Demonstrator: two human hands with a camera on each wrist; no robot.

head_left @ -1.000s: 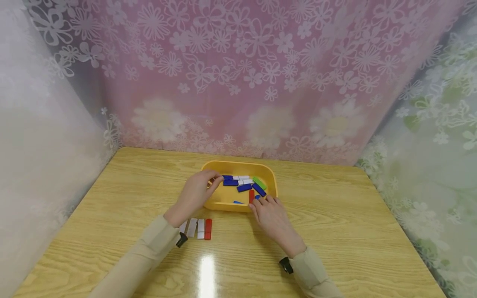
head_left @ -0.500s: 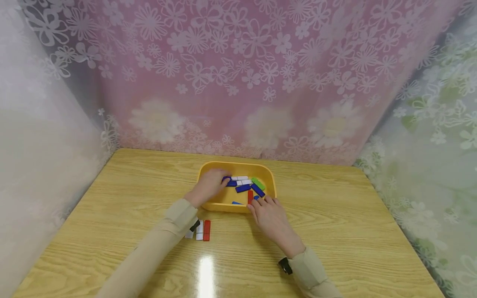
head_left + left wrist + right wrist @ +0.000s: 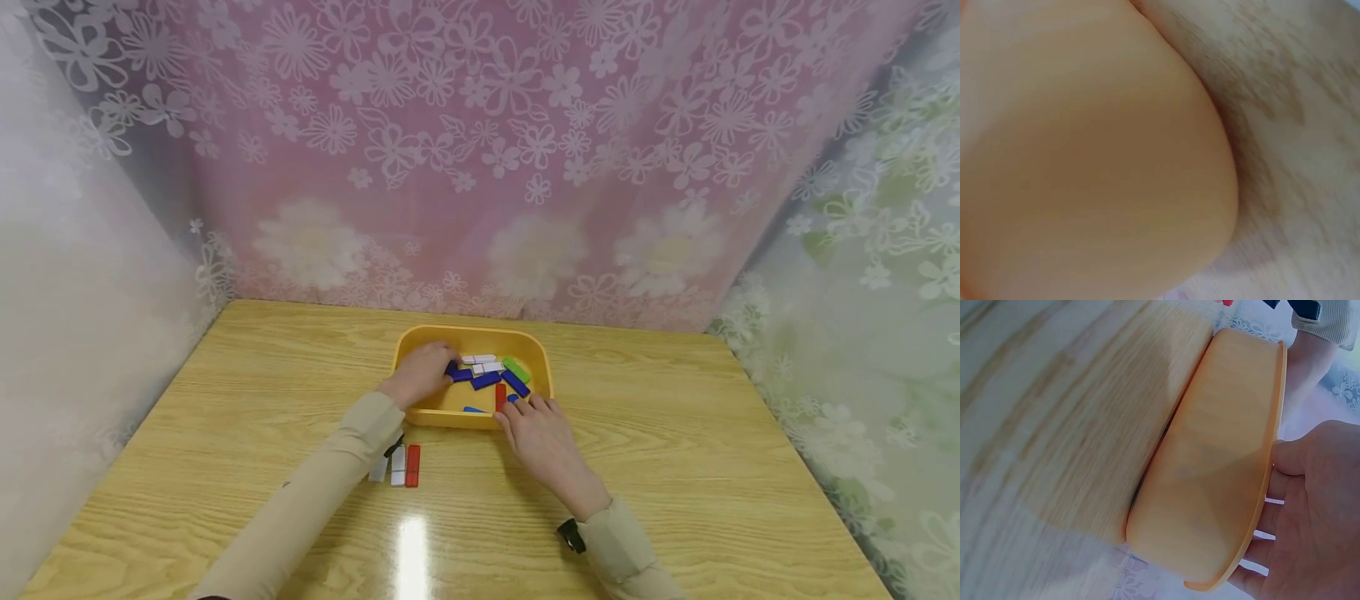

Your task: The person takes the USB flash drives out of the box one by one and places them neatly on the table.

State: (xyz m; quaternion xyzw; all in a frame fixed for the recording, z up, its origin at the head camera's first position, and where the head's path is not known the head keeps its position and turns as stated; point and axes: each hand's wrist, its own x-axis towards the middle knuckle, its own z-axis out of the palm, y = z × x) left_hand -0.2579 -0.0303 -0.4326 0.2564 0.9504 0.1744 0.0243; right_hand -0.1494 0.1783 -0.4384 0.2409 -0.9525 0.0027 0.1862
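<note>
A yellow plastic tub (image 3: 450, 420) holds several small sticks that look like USB flash drives. Inside its left end, my left hand (image 3: 418, 373) pinches a dark blue flash drive (image 3: 452, 367), partly covered by the fingers. Another blue flash drive (image 3: 462, 376) lies just beside it. My right hand (image 3: 543, 437) grips the tub's near right rim, fingers hooked over it; the right wrist view has the thumb and fingers of that hand (image 3: 1329, 512) along the rim. Near those fingertips lies a red flash drive (image 3: 500, 397). A blurred orange surface fills much of the left wrist view, hiding the left fingers.
White flash drives (image 3: 478, 359), a green one (image 3: 516, 370) and more blue ones (image 3: 515, 383) lie in the tub. On the table in front, a red one (image 3: 412, 465) and a white one (image 3: 397, 465) stand in a row, partly under the left sleeve (image 3: 330, 467).
My left hand has reached further into the tub, and the upper blue flash drive has shifted toward me with it. The right hand has stayed on the rim. The head view has drifted slightly.
</note>
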